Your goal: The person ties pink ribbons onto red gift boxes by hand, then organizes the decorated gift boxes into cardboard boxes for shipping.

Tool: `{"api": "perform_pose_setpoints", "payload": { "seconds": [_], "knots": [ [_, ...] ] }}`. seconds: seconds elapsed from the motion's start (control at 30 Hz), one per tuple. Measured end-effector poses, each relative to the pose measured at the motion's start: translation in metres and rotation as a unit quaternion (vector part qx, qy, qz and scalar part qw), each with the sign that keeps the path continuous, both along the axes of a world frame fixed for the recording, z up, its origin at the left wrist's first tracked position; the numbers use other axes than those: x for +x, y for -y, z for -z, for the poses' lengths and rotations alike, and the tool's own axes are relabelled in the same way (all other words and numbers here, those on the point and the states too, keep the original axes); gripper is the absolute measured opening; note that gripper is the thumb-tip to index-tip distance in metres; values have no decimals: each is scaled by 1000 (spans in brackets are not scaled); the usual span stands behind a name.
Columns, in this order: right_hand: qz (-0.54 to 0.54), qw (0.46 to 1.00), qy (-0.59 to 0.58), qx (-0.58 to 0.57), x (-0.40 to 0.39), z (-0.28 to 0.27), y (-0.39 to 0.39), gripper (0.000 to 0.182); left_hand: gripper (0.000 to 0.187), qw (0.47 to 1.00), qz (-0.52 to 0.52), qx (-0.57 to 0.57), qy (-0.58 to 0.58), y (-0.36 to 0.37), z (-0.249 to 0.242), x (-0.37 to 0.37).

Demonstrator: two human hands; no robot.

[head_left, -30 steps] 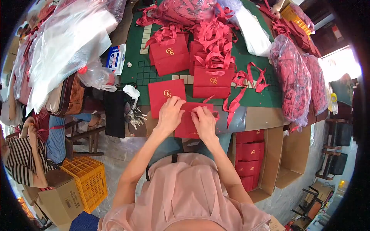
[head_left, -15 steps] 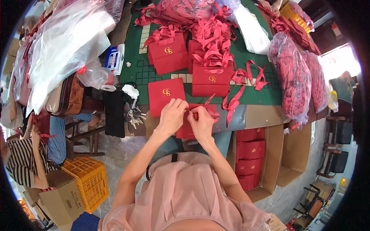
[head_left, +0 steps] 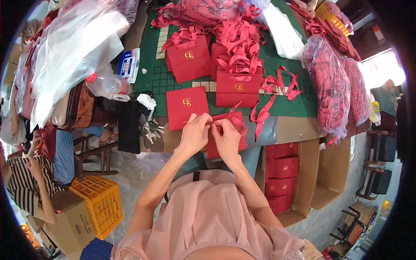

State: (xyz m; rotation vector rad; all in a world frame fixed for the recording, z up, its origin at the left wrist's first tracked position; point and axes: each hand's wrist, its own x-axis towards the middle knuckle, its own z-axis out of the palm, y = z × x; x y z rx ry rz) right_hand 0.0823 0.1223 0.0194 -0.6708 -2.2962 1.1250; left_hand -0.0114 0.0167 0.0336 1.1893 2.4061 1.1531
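Close together at the table's front edge, my left hand and my right hand pinch red ribbon at a red paper gift bag. The fingertips almost meet, and they hide most of the ribbon between them. Part of that bag lies under and beside my right hand. A flat red bag with a gold logo lies just beyond my left hand. Behind my right hand, another red bag with a ribbon handle rests against a pile of bags with loose ribbons.
Cardboard boxes with red bags stand below the table at right. Plastic-wrapped red bundles lie on the right edge. Keys and a black pouch hang at left. A person in a striped top sits at far left.
The bag under my hands has turned and shifted slightly right, and more of it shows beside my right hand. My hands stay nearly in place, fingers still pinching.
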Motion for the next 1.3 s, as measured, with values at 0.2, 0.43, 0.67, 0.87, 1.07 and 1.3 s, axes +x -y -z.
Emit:
{"api": "perform_pose_setpoints", "payload": {
  "seconds": [0.2,0.43,0.67,0.87,1.07,1.3],
  "knots": [
    [-11,999,33,25,8,-5,-1,11,15,998,-17,21,50,2,3,-2],
    [-38,995,57,69,7,-10,-1,14,14,997,-23,19,71,7,5,-3],
    [-62,990,23,125,4,-38,-27,10,19,998,-15,25,64,8,-1,0],
    [-222,961,165,21,6,-24,-55,17,19,999,27,37,5,11,2,8],
    [-288,930,160,-163,3,-6,-72,19,13,990,99,100,-12,16,11,4],
    [-171,964,142,-143,-11,-14,-49,18,13,993,64,102,-13,12,2,-5]
  ]
}}
